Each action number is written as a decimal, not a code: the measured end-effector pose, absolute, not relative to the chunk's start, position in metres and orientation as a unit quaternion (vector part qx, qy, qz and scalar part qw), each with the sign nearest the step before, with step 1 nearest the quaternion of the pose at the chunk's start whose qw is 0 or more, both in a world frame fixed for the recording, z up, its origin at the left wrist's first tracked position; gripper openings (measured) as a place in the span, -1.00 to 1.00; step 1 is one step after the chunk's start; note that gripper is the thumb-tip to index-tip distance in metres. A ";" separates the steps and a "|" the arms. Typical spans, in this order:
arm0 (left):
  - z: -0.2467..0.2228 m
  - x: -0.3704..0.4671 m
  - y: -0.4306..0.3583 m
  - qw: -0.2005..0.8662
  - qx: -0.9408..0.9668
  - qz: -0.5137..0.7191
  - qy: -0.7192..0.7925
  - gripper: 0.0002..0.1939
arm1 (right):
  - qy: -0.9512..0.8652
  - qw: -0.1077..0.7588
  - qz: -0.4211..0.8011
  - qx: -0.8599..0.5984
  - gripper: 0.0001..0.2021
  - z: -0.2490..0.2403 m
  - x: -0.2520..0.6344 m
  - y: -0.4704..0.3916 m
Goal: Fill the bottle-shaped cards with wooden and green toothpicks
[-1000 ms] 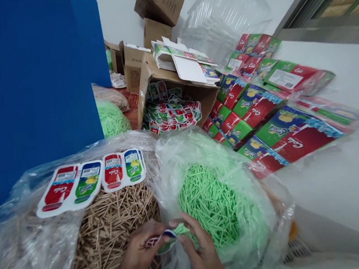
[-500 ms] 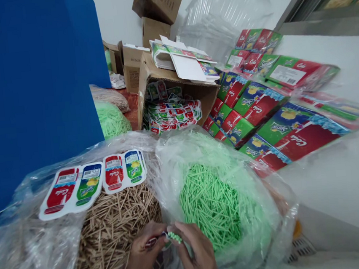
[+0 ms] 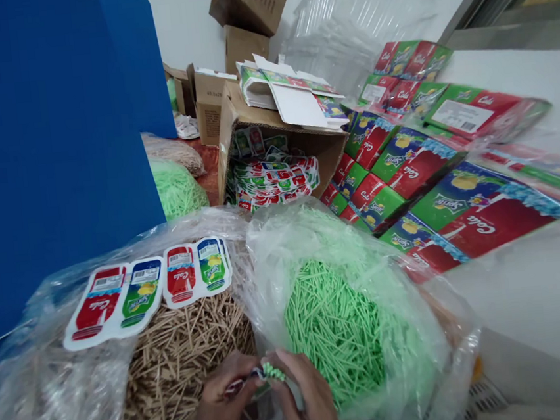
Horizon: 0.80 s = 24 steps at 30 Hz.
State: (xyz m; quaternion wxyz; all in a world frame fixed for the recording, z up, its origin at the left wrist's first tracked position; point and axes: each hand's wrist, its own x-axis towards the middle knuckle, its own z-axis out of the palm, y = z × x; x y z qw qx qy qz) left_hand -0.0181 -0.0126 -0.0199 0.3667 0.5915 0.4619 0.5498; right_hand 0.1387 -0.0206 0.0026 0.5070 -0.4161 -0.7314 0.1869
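Note:
My left hand (image 3: 219, 404) is closed on a small printed sachet (image 3: 235, 386), mostly hidden by the fingers. My right hand (image 3: 310, 392) pinches a bunch of thin green sticks (image 3: 274, 371), their ends poking out at the sachet's edge; how deep they sit in it cannot be seen. Both hands meet low in the middle, above two open plastic bags. Below the left hand lie loose brown sticks (image 3: 185, 351). Right of my right hand is a heap of loose green sticks (image 3: 336, 330). Flat jar-shaped Cola and Sprite sachets (image 3: 142, 292) rest on the brown-stick bag.
Beyond the bags, a cardboard box (image 3: 328, 152) on its side holds many printed sachets (image 3: 277, 180). Folded cartons (image 3: 294, 103) lie on top. Wrapped Cola and Sprite boxes (image 3: 498, 215) are stacked at the right. A blue panel (image 3: 54, 126) blocks the left side.
The surroundings have shifted slightly right and down in view. My hands stay together on the sachet and green sticks, with only a slight finger movement.

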 end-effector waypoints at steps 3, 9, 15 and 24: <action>-0.017 -0.022 -0.014 0.364 0.592 0.544 0.469 -0.95 | -0.767 0.456 0.174 -0.417 -0.42 0.011 0.143 -0.019; -0.015 -0.031 -0.015 0.400 0.600 0.531 0.445 -0.87 | -0.825 0.387 0.173 -0.374 -0.71 0.028 0.157 -0.012; -0.014 -0.037 -0.016 0.417 0.644 0.513 0.386 -0.92 | -0.851 0.307 0.262 -0.336 -0.81 0.041 0.154 -0.002; 0.010 -0.043 -0.018 0.479 0.349 0.580 0.560 -0.69 | -0.600 0.411 0.564 -0.390 -0.52 -0.012 0.115 -0.007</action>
